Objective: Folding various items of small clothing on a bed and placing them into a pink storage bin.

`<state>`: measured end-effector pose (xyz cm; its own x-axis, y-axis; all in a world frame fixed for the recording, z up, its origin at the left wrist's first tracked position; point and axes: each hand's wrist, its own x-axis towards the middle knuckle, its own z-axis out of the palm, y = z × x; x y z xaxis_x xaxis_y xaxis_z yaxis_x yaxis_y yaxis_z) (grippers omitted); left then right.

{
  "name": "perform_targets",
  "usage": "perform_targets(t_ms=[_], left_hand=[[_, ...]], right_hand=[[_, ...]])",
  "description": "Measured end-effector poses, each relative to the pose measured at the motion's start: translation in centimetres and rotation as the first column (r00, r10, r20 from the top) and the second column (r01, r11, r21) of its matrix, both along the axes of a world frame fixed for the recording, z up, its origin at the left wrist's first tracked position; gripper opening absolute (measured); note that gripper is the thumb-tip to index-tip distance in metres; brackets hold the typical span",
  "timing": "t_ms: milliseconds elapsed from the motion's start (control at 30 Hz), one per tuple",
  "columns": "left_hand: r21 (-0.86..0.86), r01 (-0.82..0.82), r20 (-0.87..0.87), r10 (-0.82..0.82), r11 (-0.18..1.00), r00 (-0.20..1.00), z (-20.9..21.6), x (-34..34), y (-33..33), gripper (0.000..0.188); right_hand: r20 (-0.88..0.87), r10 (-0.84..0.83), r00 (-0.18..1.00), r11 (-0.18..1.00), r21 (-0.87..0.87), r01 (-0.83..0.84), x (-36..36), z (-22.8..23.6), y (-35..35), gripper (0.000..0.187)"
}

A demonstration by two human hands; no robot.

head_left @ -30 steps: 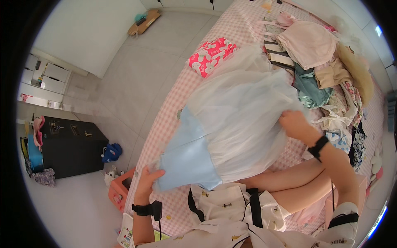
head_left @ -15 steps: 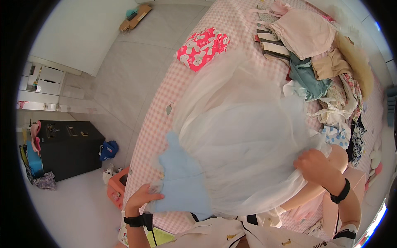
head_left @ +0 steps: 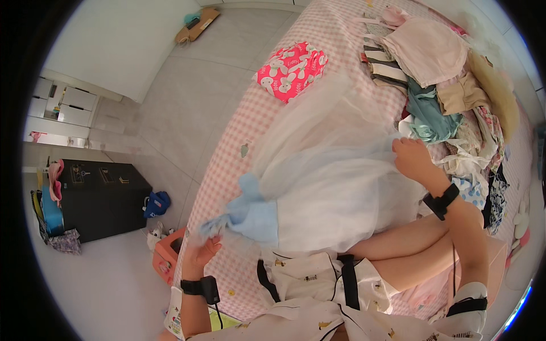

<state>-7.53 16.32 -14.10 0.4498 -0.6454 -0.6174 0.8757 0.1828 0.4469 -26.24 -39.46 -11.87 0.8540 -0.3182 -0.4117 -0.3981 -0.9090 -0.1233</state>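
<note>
head view: blue-and-white tulle dress (head_left: 324, 216) lies across gingham bedspread (head_left: 341, 37); right hand (head_left: 415, 162) fingers clamped on skirt (head_left: 364, 170); left hand (head_left: 203, 253) at bodice (head_left: 256, 219), blurred, grip unclear. step seems spreading; next move likely calls for straightening bunched bodice.

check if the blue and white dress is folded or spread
Mostly spread: the dress has its sheer skirt fanned across the checked bedspread, but its blue bodice looks bunched near the left hand.

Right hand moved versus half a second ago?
Yes. Judged against the teal garment in the pile, the right hand has moved up the picture, nearer that garment.
</note>
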Motion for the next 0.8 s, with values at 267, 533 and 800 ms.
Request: perform_targets(t_ms=[267,533,800], left_hand=[[0.576,0.271,0.132,-0.415,0.771,0.900,0.8,-1.5,-3.5,0.041],[0.809,-0.481,0.423,-0.902,0.337,0.080,2.6,-1.6,-9.4,0.033],[0.608,-0.076,0.793,-0.601,0.790,0.098,9.8,-2.2,-23.3,0.033]], right_hand=[[0.583,0.088,0.808,0.921,0.261,-0.288,4.1,0.2,7.5,0.049],[0.195,-0.246,0.950,0.746,0.663,0.057,2.3,-2.8,7.3,0.050],[0.288,-0.746,0.601,0.626,0.610,0.485,-2.1,-9.8,-5.4,0.044]])
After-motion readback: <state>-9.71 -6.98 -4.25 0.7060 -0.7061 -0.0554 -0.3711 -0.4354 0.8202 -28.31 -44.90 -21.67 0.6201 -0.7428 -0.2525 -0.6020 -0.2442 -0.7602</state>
